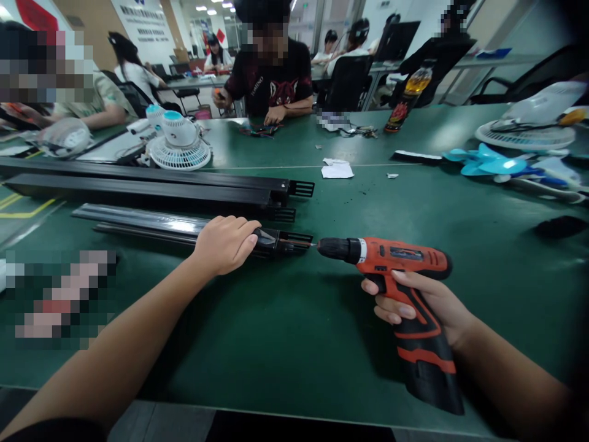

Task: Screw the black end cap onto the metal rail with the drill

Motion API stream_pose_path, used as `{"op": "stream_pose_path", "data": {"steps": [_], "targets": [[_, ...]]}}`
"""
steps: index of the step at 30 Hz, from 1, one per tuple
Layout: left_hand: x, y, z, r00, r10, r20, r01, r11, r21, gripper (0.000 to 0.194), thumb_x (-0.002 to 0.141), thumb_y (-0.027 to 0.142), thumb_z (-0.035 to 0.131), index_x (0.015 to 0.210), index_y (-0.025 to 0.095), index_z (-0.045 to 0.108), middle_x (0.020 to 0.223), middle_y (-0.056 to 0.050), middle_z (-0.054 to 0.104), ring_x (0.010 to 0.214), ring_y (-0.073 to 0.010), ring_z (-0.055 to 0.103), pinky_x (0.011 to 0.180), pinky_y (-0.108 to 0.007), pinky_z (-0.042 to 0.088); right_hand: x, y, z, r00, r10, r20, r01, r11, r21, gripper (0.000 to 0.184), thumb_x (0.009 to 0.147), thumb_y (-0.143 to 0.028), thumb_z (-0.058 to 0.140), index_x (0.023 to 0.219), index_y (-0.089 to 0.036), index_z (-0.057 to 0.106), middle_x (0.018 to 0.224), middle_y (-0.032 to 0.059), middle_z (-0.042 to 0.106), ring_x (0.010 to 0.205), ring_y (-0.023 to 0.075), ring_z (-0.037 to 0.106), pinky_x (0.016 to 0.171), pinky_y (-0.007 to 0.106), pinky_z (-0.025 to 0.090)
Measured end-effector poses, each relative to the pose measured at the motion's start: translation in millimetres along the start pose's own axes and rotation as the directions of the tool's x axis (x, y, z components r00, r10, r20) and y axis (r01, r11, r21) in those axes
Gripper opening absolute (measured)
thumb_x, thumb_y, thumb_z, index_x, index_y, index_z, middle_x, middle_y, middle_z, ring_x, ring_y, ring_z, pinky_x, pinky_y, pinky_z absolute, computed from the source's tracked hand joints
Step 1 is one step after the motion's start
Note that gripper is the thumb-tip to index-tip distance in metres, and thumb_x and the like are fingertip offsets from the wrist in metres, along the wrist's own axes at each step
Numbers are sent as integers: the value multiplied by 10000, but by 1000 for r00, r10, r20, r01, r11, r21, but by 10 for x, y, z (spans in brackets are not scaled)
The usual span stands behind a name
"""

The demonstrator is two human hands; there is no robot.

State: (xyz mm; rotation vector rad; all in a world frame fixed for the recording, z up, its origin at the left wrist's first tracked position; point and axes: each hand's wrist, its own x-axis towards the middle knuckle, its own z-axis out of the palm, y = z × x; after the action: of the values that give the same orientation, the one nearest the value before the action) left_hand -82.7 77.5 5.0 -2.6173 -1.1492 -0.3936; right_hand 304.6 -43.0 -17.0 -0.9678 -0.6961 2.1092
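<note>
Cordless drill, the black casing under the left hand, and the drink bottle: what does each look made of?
Cordless drill: probably moulded plastic, orange-red and black, satin; its smooth shell has inset black panels. Black casing under the left hand: glossy, with a bright reflected streak; plastic or coated metal, can't tell which. Drink bottle: likely clear plastic, smooth; amber contents show through near its top.

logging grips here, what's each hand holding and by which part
Right hand: the drill, by its handle. Left hand: long black part, gripped over the end nearest the drill.

Orange-black drill [386, 253]; black casing [147, 220]; green tabletop [285, 344].
</note>
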Motion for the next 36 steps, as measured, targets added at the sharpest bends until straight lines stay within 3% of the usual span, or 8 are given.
{"op": "stream_pose_path", "data": {"steps": [10, 15, 27, 36], "targets": [[5, 31, -5, 1000, 1, -29, -1, 1000, -5, 573, 1104, 405, 283, 1240, 145, 776, 986, -113, 797, 853, -295, 708, 753, -451, 486, -18, 45, -17, 1000, -16, 21, 16, 1000, 12, 369, 890, -528, 832, 909, -169, 751, 512, -78, 405, 524, 130, 350, 555, 264, 463], [-1, 25, 13, 999, 0, -45, 0, 1000, 4, 570, 1103, 415, 287, 1235, 157, 778, 988, -103, 801, 848, -292, 710, 752, -450, 481, -16, 39, 26, 999, -47, -15, 47, 998, 48, 344, 850, -484, 886, 871, -161, 769, 548, -62, 497, 503, 95, 301, 546, 250, 449], [-2, 29, 12, 999, -14, -44, 14, 1000, -3, 548, 1091, 422, 303, 1236, 180, 773, 994, -110, 809, 862, -286, 718, 769, -437, 488, -13, 27, 10, 1000, -6, -22, 6, 1000, 7, 383, 853, -533, 852, 903, -170, 742, 514, -65, 444, 519, 114, 332, 559, 266, 439], [23, 32, 6, 999, 28, -33, -27, 999, 21, 592, 1111, 392, 241, 1231, 146, 766, 985, -124, 795, 834, -289, 700, 732, -444, 470, -8, 36, 30, 1000, -15, -17, 16, 1000, 27, 395, 836, -536, 884, 869, -174, 731, 523, -70, 461, 510, 94, 335, 549, 242, 427]]}}
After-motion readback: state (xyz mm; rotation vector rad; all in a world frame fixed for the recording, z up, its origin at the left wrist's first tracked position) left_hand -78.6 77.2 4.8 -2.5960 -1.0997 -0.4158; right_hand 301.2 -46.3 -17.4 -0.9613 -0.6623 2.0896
